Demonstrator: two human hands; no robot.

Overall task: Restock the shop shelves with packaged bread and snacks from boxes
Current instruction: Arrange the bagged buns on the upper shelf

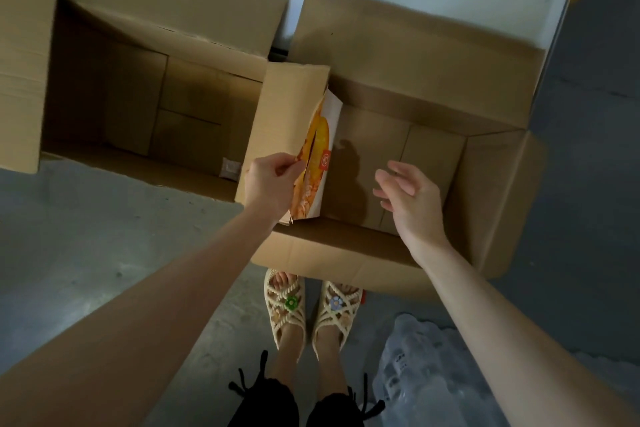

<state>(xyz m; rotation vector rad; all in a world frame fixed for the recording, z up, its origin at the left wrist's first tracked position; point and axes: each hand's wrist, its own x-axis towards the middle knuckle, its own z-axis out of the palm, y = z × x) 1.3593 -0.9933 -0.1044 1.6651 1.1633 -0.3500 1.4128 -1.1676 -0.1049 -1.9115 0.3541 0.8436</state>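
While the fingertips (283,163) of the left hand (272,180) pinch the top edge of the orange-and-white packet (317,149), the right hand (412,198) hangs beside it with fingers loose and spread, holding nothing, probably ready to steady or take the pack as it comes up. The packet stands on edge against the left inner wall of the right-hand box (485,177), which explains the narrow pinch from above instead of a full grasp. It is the only packet visible in that box; the rest of the bottom shows bare cardboard. Just to the left, the left-hand box (104,97) stands open too, with only a small pale sachet (231,168) near its corner, so unpacking looks nearly finished. Nearer the person, feet in woven sandals (285,305) stand at the box's front flap on the grey floor (86,236), with crumpled clear plastic (426,374) lying to the right.
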